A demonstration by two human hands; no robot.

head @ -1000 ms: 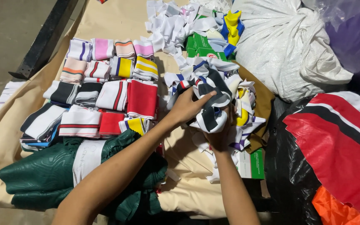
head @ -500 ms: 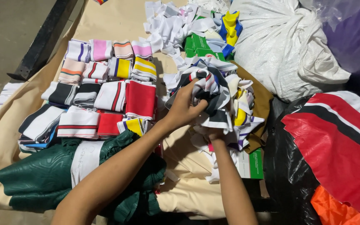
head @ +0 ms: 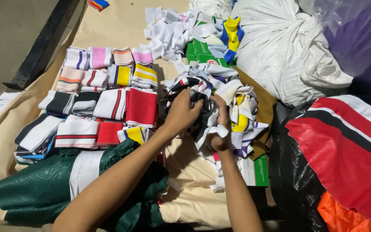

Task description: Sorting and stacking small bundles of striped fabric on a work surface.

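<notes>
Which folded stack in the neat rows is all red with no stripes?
The plain red stack, at the right end of the middle row, beside the left hand. Its neighbours all carry stripes.

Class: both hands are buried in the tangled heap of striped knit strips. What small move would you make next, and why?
Probably lift one strip free: the left hand and right hand both grip into the tangled pile, while folded stacks lie sorted beside it.

Work surface draped in beige cloth [head: 121, 25]; grey concrete floor [head: 5, 34] seen along its left edge, crossed by black metal bar [head: 44, 45]. Scene dimly lit.
</notes>
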